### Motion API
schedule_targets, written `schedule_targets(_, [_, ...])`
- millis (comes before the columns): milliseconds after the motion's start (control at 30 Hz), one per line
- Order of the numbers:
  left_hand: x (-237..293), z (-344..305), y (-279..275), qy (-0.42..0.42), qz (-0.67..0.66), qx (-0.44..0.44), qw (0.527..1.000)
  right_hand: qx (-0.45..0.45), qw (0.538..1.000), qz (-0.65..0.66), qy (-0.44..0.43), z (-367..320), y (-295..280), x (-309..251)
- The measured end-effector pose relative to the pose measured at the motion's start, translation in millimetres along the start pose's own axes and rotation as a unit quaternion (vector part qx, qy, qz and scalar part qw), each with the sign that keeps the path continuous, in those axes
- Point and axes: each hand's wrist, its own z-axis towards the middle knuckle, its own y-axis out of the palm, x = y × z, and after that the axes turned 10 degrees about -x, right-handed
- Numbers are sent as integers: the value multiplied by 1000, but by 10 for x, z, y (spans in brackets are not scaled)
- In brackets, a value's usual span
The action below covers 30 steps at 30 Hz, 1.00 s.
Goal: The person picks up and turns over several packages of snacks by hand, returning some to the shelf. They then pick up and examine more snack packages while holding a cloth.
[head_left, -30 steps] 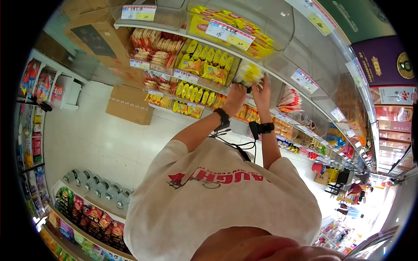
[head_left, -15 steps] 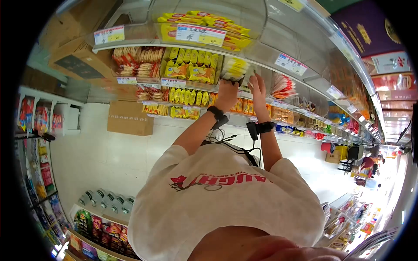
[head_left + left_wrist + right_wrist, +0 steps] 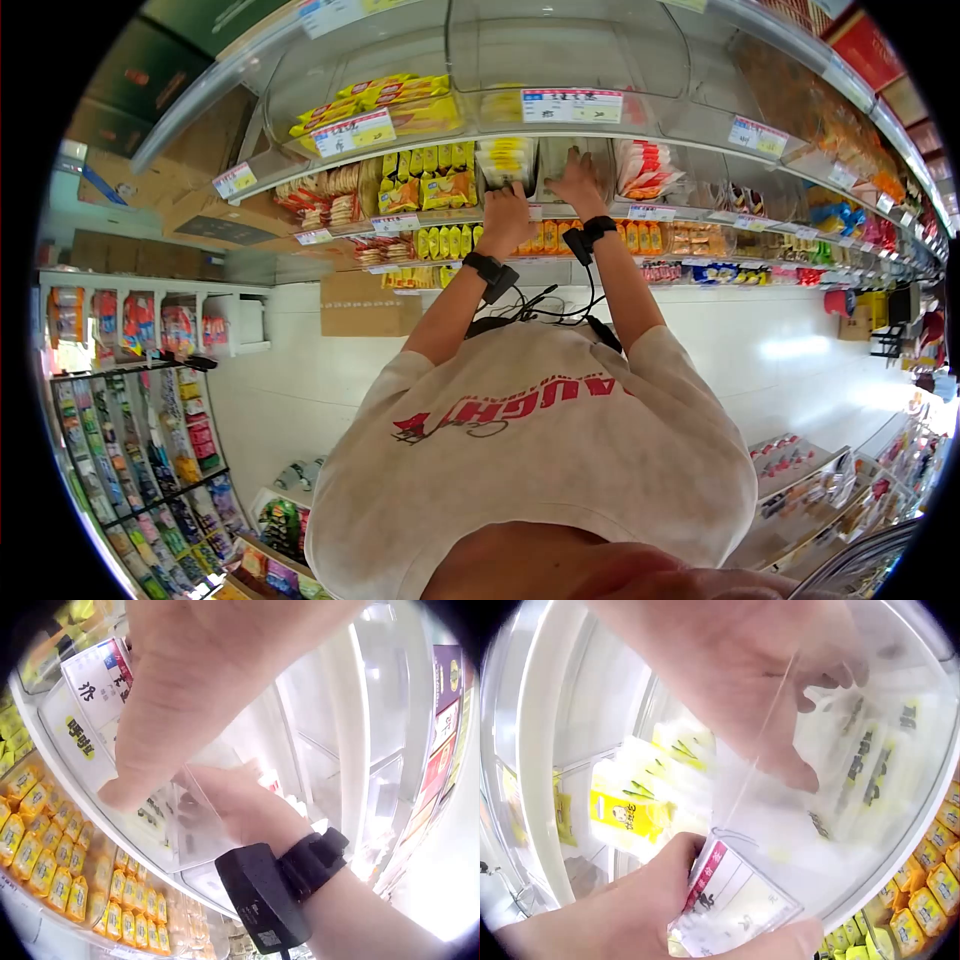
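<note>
In the head view my left hand [image 3: 506, 218] grips the front edge of a clear bin holding white-and-yellow packets [image 3: 505, 160]. The right wrist view shows its fingers and thumb around the front wall beside a price tag [image 3: 735, 904]. My right hand [image 3: 578, 186] reaches into the neighbouring bin with fingers spread. Seen in the right wrist view, the right hand [image 3: 772, 682] is over pale packets with dark print [image 3: 866, 769], partly behind clear plastic. I cannot tell whether its fingertips touch them.
Yellow snack packs [image 3: 447, 190] lie left of the hands, and red-and-white packets [image 3: 648, 170] to the right. Above is a shelf with clear bins and a price label [image 3: 571, 106]. Orange packs [image 3: 45, 855] line the tier below. A cardboard box [image 3: 370, 305] stands on the floor.
The head view has shifted along the shelf. My right hand has moved away from the white-and-yellow packets into the bin beside them, its fingers spreading. My left hand stays at the bin front.
</note>
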Motion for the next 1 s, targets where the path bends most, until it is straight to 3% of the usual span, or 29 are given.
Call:
schedule_targets(100, [13, 23, -55, -20, 4, -24, 999, -58, 998, -24, -27, -31, 32, 4])
schedule_targets(300, [44, 34, -46, -40, 14, -44, 998, -45, 998, -38, -37, 28, 86, 47])
schedule_targets(433, [12, 30, 24, -27, 23, -28, 999, 31, 997, -62, -31, -152, -74, -80])
schedule_targets(567, [15, 27, 10, -25, 18, -4, 1000, 85, 990, 113, -6, 92, 52, 68])
schedule_targets(633, [3, 42, -8, -21, 13, -5, 1000, 121, 964, 237, -17, 144, 59, 122])
schedule_targets(667, [-9, 46, 54, -14, 18, 31, 999, 89, 947, 309, -30, 162, 56, 159])
schedule_targets(833, [7, 22, 7, -14, 6, 25, 1000, 136, 959, 247, -33, 66, -23, 57])
schedule_targets(1000, [7, 13, 39, -16, 11, 28, 999, 101, 975, 192, -36, 86, 9, 79])
